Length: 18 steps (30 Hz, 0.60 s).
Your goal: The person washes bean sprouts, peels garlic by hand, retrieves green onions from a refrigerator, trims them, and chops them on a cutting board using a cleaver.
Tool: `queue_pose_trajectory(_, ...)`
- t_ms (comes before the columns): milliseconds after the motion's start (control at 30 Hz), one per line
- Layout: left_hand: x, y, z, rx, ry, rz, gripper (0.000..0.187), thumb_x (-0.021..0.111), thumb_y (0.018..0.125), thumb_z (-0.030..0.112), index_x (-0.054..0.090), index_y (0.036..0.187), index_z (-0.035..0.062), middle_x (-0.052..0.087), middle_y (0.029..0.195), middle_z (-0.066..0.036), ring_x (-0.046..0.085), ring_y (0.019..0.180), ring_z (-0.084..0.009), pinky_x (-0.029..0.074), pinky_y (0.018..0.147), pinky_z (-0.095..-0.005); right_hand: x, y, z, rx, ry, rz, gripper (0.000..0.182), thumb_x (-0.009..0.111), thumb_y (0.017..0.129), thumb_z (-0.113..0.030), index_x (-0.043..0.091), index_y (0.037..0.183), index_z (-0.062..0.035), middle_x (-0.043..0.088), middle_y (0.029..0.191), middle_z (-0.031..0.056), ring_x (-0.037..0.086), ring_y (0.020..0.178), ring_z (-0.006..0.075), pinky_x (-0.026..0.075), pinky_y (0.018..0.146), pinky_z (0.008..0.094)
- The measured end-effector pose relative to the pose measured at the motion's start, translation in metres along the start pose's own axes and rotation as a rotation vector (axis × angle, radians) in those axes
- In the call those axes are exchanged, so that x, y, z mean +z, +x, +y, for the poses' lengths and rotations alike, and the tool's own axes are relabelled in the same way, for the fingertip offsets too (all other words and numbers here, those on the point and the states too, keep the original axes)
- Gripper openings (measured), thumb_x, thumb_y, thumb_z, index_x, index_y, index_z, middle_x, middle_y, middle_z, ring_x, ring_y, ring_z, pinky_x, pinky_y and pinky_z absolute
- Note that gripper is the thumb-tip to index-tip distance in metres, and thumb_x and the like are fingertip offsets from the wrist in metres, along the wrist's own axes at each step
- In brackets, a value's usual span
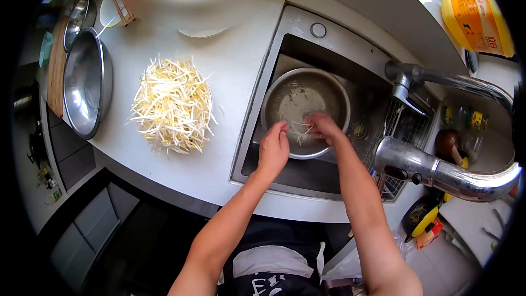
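Note:
A round steel basin (344, 90) of cloudy water sits in the sink. Inside it, my right hand (324, 126) has its fingers closed around a few bean sprouts (298, 131), some of them trailing in the water. At the basin's near-left rim is my left hand (274, 148), fingers curled together; what lies between them, if anything, is hidden. On the counter to the left, a big heap of white and yellow bean sprouts (174, 104) covers most of whatever is under it.
The metal sink (329, 189) is set into the white counter (230, 77). A chrome faucet (433, 167) reaches in from the right. An empty steel bowl (85, 85) tilts at the left by a wooden board (56, 71). Chopsticks (120, 0) rest on a bowl behind.

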State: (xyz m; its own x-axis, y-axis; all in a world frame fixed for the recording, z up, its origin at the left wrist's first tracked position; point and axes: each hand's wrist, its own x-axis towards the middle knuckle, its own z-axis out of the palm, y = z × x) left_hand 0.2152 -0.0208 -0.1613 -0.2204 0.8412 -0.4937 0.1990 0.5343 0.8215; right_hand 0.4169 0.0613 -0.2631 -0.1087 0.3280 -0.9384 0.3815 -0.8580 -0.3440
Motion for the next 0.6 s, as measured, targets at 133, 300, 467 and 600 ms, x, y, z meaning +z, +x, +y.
queue_pose_trajectory(133, 0.029, 0.031, -0.033, 0.095, 0.212, 0.039, 0.039, 0.045, 0.088, -0.004, 0.059, 0.124, -0.0015, 0.063, 0.123, -0.023, 0.062, 0.113, -0.0367, 0.049, 0.098, -0.0398, 0.021, -0.002, 0.001, 0.083, 0.130, -0.094, 0.027, 0.056, 0.096, -0.032, 0.063, 0.113, -0.0124, 0.067, 0.098, 0.0021, 0.065, 0.082, 0.0161, 0.052, 0.070, 0.0361)
queue_pose_trajectory(300, 0.040, 0.041, -0.048, -0.041, 0.328, -0.033, 0.049, 0.041, 0.080, -0.010, 0.059, 0.125, -0.0016, 0.061, 0.128, -0.024, 0.061, 0.117, -0.0360, 0.049, 0.100, -0.0394, 0.044, 0.007, 0.010, 0.082, 0.396, -0.310, 0.028, 0.048, 0.101, -0.035, 0.063, 0.110, -0.0134, 0.070, 0.098, 0.0046, 0.067, 0.081, 0.0172, 0.057, 0.071, 0.0363)
queue_pose_trajectory(467, 0.035, 0.035, -0.052, -0.156, 0.006, -0.145, 0.038, 0.047, 0.084, -0.004, 0.064, 0.118, 0.0007, 0.065, 0.118, -0.023, 0.067, 0.102, -0.0354, 0.052, 0.088, -0.0411, 0.059, 0.019, 0.026, 0.109, 0.600, -0.426, 0.031, 0.044, 0.103, -0.035, 0.064, 0.105, -0.0108, 0.070, 0.096, 0.0068, 0.068, 0.081, 0.0186, 0.057, 0.072, 0.0346)
queue_pose_trajectory(600, 0.025, 0.018, -0.032, 0.005, -0.003, 0.014, 0.031, 0.047, 0.087, -0.004, 0.065, 0.112, -0.0009, 0.069, 0.106, -0.019, 0.069, 0.097, -0.0313, 0.053, 0.085, -0.0379, 0.061, 0.007, 0.018, 0.046, 0.689, -0.516, 0.035, 0.042, 0.104, -0.035, 0.063, 0.102, -0.0074, 0.070, 0.095, 0.0086, 0.070, 0.083, 0.0197, 0.059, 0.073, 0.0340)
